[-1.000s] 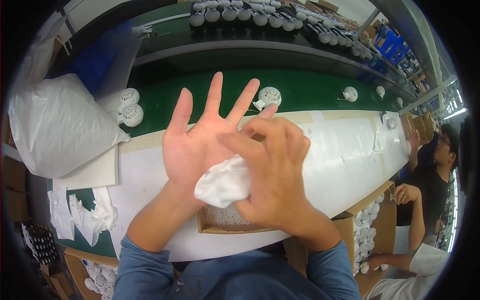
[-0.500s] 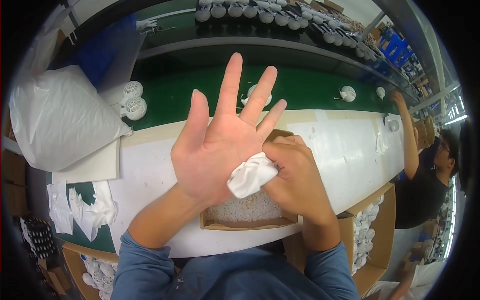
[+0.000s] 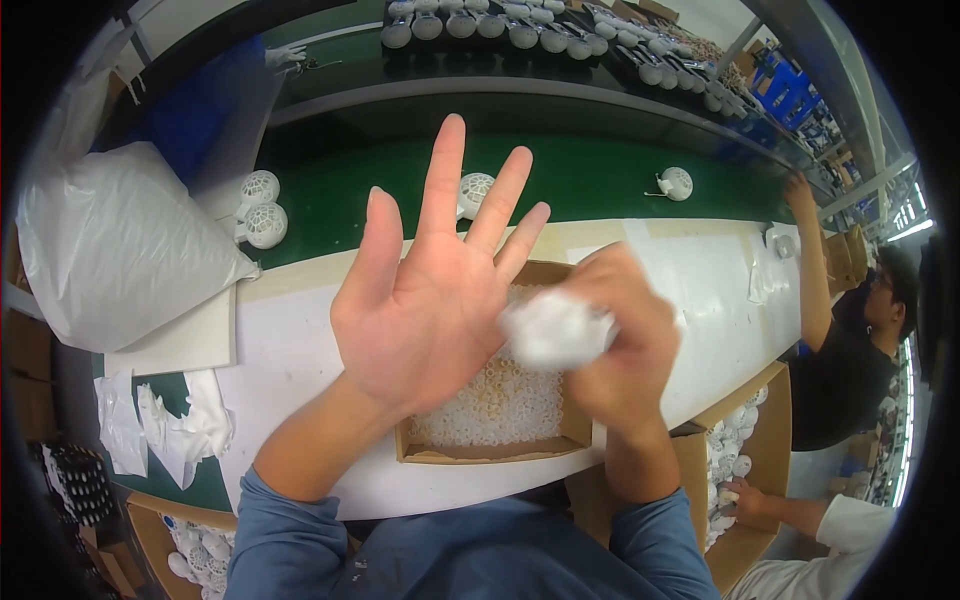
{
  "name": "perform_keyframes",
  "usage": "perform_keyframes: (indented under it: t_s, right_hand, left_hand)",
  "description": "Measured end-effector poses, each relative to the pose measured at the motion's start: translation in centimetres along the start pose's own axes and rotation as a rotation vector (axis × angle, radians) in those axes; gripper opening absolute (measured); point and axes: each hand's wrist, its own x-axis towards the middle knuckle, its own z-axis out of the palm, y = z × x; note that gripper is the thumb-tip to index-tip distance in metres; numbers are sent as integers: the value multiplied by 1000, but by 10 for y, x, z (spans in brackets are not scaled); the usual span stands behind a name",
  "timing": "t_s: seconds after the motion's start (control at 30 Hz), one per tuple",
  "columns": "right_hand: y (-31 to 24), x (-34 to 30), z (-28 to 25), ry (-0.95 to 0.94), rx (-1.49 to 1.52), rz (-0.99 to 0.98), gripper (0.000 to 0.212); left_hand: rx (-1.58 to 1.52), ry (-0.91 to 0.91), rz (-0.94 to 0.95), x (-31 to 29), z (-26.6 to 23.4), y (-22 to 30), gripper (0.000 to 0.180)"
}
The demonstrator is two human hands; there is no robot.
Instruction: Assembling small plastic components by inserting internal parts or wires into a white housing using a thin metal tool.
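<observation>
Left hand [image 3: 425, 310] spread; right hand [image 3: 632, 350] pinching a blurred white cloth [image 3: 552, 335]; the shirt [image 3: 480, 550] bears a mark [image 3: 379, 573] I can't read.

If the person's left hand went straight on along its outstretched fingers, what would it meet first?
In the picture, the left hand points toward the grey rail beyond the green worktop, so probably that; depth is unclear, and it might pass above.

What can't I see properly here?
In the head view:
White cloth in the right grip: blurred.
Cardboard box of small rings: far left corner hidden by the left grip.
White lattice ball: partly behind that grip.
White plastic bag: contents hidden by its plastic.
Left carton: cut off by the picture's edge.
</observation>
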Motion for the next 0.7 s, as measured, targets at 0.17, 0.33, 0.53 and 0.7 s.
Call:
perform_keyframes:
  t_s: [0.17,0.33,0.53,0.7]
  right_hand:
    - [-19,1,34,108,-151,-66,70]
    - [-19,-3,34,-81,19,140,95]
    - [-19,2,29,-133,252,271,84]
    - [-3,-3,28,-100,249,75,53]
  left_hand:
    - [74,38,3,-3,3,0,88]
    - [262,-5,16,-5,14,-5,91]
    - [371,-96,-23,-2,8,-3,95]
    - [288,-101,-22,-1,9,-8,95]
